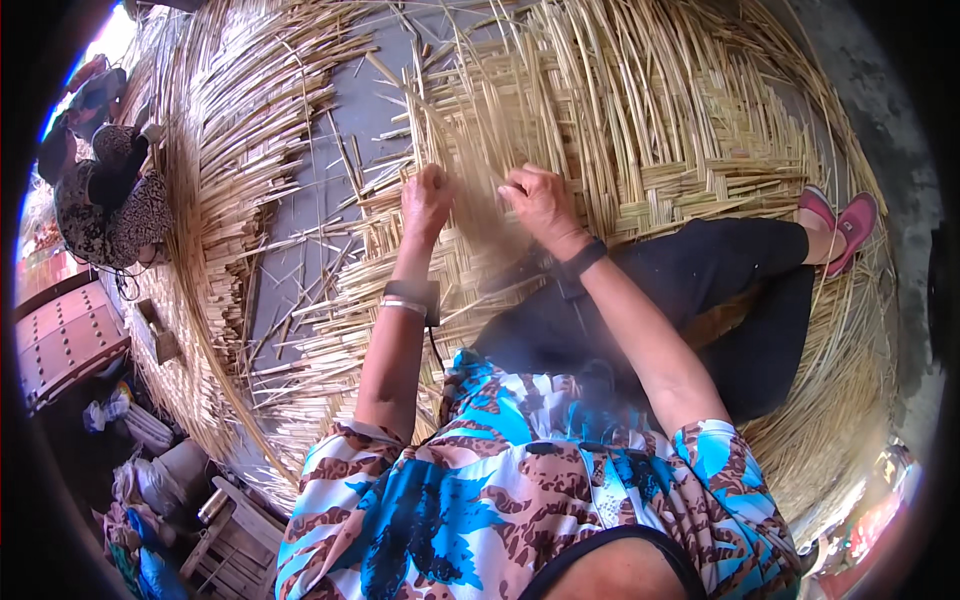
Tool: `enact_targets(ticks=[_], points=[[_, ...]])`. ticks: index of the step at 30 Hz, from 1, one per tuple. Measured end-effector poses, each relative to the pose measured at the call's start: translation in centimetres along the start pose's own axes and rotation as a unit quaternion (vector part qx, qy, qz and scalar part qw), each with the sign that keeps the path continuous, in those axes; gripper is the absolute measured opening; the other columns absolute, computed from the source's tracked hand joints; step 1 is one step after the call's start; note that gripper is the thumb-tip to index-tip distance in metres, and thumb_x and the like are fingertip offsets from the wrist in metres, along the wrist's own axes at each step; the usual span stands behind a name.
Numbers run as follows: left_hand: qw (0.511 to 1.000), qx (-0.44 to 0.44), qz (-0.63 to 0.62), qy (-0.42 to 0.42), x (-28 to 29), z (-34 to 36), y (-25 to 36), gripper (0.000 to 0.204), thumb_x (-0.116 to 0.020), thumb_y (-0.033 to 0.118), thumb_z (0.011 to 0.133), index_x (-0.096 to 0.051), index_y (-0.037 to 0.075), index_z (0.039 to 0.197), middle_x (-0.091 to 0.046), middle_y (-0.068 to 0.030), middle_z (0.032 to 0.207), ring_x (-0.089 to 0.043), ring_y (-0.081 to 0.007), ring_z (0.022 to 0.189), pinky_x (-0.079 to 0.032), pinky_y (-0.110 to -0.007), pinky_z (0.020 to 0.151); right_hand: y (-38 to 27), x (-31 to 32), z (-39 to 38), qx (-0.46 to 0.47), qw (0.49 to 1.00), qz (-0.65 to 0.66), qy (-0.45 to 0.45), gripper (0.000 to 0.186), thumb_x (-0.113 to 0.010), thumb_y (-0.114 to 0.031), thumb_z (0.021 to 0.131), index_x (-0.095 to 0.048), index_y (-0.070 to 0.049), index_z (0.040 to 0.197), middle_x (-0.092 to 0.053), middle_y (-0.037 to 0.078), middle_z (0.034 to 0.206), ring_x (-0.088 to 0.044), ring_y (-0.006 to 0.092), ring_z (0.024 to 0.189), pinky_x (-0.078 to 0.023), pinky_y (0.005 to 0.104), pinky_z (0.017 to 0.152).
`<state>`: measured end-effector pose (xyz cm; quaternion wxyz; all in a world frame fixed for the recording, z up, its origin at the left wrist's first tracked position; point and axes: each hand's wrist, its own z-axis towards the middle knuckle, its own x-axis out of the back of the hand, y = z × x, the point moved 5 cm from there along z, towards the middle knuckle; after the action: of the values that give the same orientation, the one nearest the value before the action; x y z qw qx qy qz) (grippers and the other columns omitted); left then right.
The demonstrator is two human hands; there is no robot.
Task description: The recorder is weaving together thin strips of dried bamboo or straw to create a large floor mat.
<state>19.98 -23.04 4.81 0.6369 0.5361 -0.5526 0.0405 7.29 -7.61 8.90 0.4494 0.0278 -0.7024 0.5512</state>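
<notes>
A mat of flat, straw-coloured reed strips (660, 120) is spread before me, partly woven in a crossing pattern, with long loose ends fanning away at the far side. My left hand (428, 200) is closed just above the weave, and a reed strip (428, 125) appears to rise out of its fist. To its right, my right hand (545, 205) has curled fingers, thumb and forefinger drawn together; what they hold, if anything, I cannot make out. Between the two hands, upright strips (485, 150) are smeared by motion. Each wrist wears a dark band.
Another stretch of reed matting (215, 180) lies to the left across a strip of grey floor (300, 215) strewn with cut pieces. At far left a person (110, 195) crouches. A reddish chest (70, 335) and a wooden stool (235, 540) stand nearer. My legs rest across the mat.
</notes>
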Motion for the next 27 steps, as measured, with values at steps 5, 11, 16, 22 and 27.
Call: enact_targets(ticks=[5, 11, 16, 22, 27], points=[[0.978, -0.018, 0.159, 0.137, -1.5, -0.4, 1.1, 0.028, -0.07, 0.025, 0.079, -0.059, 0.006, 0.098, -0.061, -0.0142, 0.101, -0.062, -0.0317, 0.086, -0.05, -0.043, 0.069, 0.9, 0.4, -0.4, -0.013, 0.996, 0.085, 0.016, 0.019, -0.066, -0.021, 0.082, -0.062, -0.004, 0.076, -0.06, 0.014, 0.077, -0.06, 0.0335, 0.068, -0.045, 0.0433, 0.061], [0.987, -0.045, 0.146, -0.039, -1.6, 0.8, 2.9, 0.023, -0.065, 0.022, 0.08, -0.063, 0.006, 0.097, -0.066, -0.0187, 0.095, -0.065, -0.0395, 0.09, -0.052, -0.045, 0.076, 2.2, 0.5, -0.7, -0.034, 0.989, 0.14, 0.044, 0.022, -0.068, -0.017, 0.082, -0.057, 0.0, 0.072, -0.052, 0.011, 0.066, -0.05, 0.0214, 0.06, -0.041, 0.0348, 0.057], [0.961, 0.0, -0.199, -0.191, 0.5, 0.5, 4.5, 0.028, -0.066, 0.022, 0.077, -0.066, -0.004, 0.087, -0.065, -0.009, 0.08, -0.056, -0.0133, 0.078, -0.044, -0.03, 0.068, 2.8, 0.3, -0.9, -0.045, 0.975, 0.214, 0.045, 0.025, -0.067, -0.012, 0.086, -0.052, 0.0, 0.068, -0.041, 0.001, 0.058, -0.037, 0.007, 0.058, -0.035, 0.0271, 0.053], [0.959, 0.073, -0.199, -0.191, -0.6, 1.3, 4.8, 0.032, -0.071, 0.029, 0.082, -0.069, -0.003, 0.082, -0.063, -0.0056, 0.068, -0.056, -0.0121, 0.06, -0.042, -0.027, 0.054, 2.8, 0.6, -0.8, -0.061, 0.979, 0.191, 0.042, 0.027, -0.07, -0.022, 0.082, -0.058, 0.001, 0.074, -0.056, 0.016, 0.066, -0.053, 0.0252, 0.058, -0.043, 0.0353, 0.058], [0.917, 0.103, -0.354, -0.151, -1.2, 1.5, 5.0, 0.031, -0.075, 0.028, 0.079, -0.07, -0.003, 0.081, -0.064, -0.0033, 0.064, -0.055, -0.0109, 0.052, -0.041, -0.027, 0.05, 3.2, 0.4, -0.8, -0.079, 0.982, 0.17, 0.026, 0.027, -0.069, -0.023, 0.082, -0.058, 0.001, 0.074, -0.056, 0.016, 0.066, -0.053, 0.0272, 0.058, -0.044, 0.0359, 0.059]])
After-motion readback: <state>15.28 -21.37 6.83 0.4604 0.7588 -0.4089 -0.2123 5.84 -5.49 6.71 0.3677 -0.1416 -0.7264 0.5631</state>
